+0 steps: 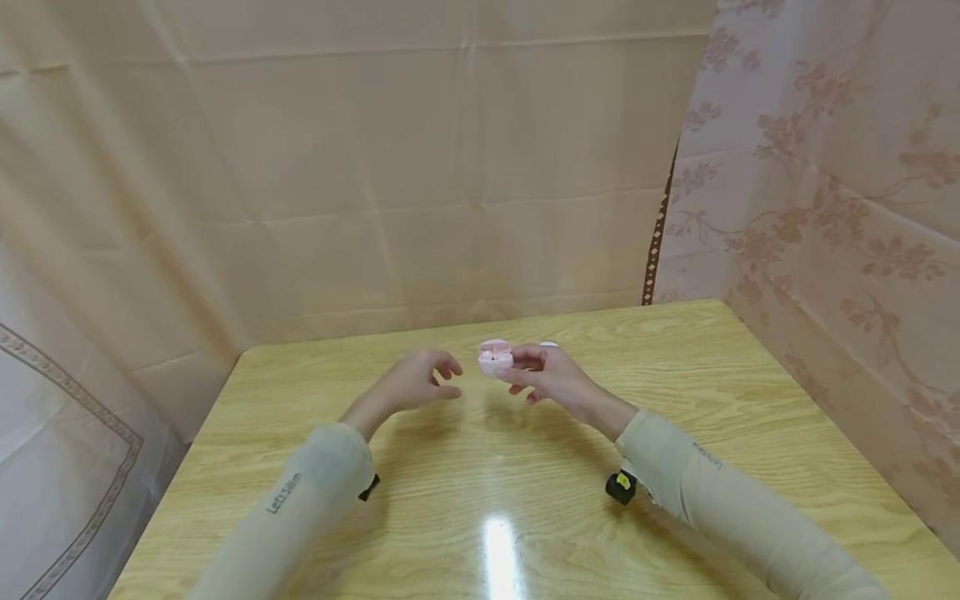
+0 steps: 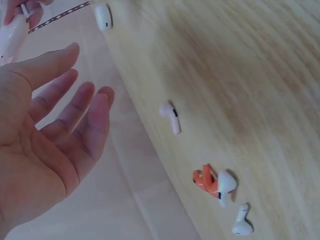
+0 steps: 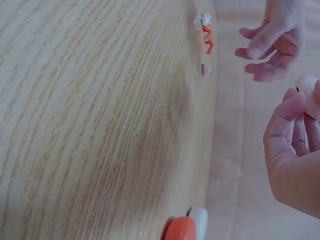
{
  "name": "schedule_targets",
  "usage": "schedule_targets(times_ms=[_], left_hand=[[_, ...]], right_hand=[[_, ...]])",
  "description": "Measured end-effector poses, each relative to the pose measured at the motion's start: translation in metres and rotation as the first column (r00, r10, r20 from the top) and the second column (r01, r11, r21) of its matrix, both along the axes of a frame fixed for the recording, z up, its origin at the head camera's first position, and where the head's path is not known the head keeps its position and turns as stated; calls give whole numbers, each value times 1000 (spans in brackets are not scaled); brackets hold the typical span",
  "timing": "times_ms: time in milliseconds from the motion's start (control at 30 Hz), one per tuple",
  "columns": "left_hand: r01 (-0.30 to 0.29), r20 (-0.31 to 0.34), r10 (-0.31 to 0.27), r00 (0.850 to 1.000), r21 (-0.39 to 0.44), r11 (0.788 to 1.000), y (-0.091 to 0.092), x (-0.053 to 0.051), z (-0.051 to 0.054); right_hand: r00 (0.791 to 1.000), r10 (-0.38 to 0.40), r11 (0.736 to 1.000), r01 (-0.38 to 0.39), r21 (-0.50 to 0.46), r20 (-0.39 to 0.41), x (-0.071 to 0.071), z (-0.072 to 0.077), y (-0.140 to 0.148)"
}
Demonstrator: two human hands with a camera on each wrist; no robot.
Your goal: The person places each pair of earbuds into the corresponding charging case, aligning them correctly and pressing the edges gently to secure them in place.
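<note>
A pink earbud case (image 1: 495, 362) with its lid raised is pinched by my right hand (image 1: 558, 382) above the table; something small shows inside it. In the right wrist view, that hand (image 3: 295, 150) holds the case (image 3: 311, 100) at the frame's edge. Just left of the case, my left hand (image 1: 416, 382) is held in the air, fingers loosely bent and nothing in them. The left wrist view shows its palm (image 2: 45, 145) with relaxed fingers. Below it on the table lies a pink earbud (image 2: 171, 117).
White earbuds (image 2: 242, 220) and orange ones (image 2: 205, 180) lie near the table's far edge. A white case (image 3: 199, 222) and an orange case (image 3: 181, 229) rest on the wooden table (image 1: 450, 500), on the right-hand side. Curtains (image 1: 375, 167) hang behind.
</note>
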State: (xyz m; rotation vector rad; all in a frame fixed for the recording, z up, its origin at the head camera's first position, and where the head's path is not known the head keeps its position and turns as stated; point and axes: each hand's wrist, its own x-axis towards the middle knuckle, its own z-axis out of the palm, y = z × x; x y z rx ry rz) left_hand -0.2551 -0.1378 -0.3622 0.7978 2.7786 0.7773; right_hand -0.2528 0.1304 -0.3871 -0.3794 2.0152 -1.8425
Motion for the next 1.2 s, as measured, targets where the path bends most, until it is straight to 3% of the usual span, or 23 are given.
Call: schedule_targets(times_ms=[200,467,900,1200], left_hand=[[-42,-23,41,999,-93,995,-3,-4,-14],[-112,-142,73,987,-293,950,-7,-8,-33],[-148,-128,108,986,-366,919,-10,-14,-35],[-152,-133,113,985,-337,929,-14,-19,-38]], right_hand=[[1000,7,1000,-7,4,-10,0,-2,0],[1000,3,1000,-3,-5,0,1,-2,-1],[1000,-15,1000,15,-4,12,1,-4,-5],[1000,-5,1000,5,-7,-4,0,-6,-5]])
